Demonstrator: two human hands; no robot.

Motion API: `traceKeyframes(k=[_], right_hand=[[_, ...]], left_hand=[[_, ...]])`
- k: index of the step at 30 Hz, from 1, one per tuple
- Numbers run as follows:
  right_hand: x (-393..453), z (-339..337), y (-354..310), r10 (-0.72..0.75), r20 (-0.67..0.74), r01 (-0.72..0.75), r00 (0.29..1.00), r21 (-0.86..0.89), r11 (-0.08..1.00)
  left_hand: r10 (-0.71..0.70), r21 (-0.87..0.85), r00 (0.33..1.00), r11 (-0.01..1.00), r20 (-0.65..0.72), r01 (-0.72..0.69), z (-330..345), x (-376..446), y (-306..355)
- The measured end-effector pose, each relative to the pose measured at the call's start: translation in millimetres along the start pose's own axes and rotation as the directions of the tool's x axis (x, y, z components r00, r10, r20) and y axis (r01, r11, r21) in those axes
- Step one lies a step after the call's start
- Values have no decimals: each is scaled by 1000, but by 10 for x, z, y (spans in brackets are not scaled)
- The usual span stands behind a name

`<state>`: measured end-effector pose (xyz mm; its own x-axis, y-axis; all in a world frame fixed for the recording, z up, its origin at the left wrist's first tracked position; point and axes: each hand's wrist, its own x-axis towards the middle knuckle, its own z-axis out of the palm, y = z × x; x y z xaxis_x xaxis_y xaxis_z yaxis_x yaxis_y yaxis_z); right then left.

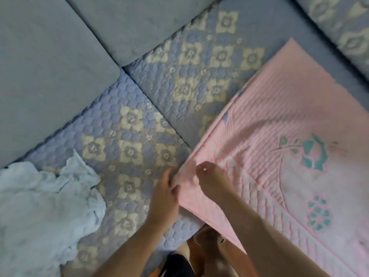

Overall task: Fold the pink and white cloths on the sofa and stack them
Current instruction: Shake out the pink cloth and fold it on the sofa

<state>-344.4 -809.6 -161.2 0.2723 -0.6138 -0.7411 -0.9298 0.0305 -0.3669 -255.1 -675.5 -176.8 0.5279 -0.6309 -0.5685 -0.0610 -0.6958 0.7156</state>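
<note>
Both my hands, left (pixel 163 193) and right (pixel 209 179), pinching pink cloth (pixel 279 126) near-left corner; folding. Next: carry corner right. White cloth (pixel 40 206) untouched.

- Sofa (pixel 50 56) filling nearly the whole view, upholstered in plain grey-blue.
- Plain back cushions (pixel 139 23) from nine to twelve o'clock.
- Quilted seat covers (pixel 179 80) at centre, lavender-blue, patterned with cream flower diamonds.
- Another patterned cover (pixel 343 27) at one o'clock.
- Dim strip of floor (pixel 201 254) at six o'clock.
- Soft, even light.
</note>
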Motion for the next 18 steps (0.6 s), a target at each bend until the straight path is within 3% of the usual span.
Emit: traceKeyframes(k=[1,3,4,6,9,11,15,18], right_hand=[[96,-89,-19,-62,-129,42,990,-149,988],[331,-338,-73,-284,-264,220,922,-247,944],[500,-465,-82,-407,-260,320,876,-319,892],[939,-698,-56,-583,-114,437,804,-553,710],[1439,-973,-115,-592,195,472,782,-806,358],[1607,-1059,-202,-601,326,511,730,-844,163],[1727,-1208,-472,-431,514,575,742,-818,14],[1798,-1255,-618,-474,461,548,750,-834,56]], left_hand=[[13,20,1000,1000,-16,-12,-61,49,-72],[38,116,997,992,66,-46,-145,157,-215],[33,189,991,980,129,-57,-145,208,-292],[-12,260,974,964,224,-48,-115,322,-396],[-51,202,969,979,243,1,-117,453,-504],[-41,157,969,988,243,2,-150,499,-574],[-58,117,973,993,224,32,-216,491,-573],[-84,110,978,992,190,64,-217,489,-532]])
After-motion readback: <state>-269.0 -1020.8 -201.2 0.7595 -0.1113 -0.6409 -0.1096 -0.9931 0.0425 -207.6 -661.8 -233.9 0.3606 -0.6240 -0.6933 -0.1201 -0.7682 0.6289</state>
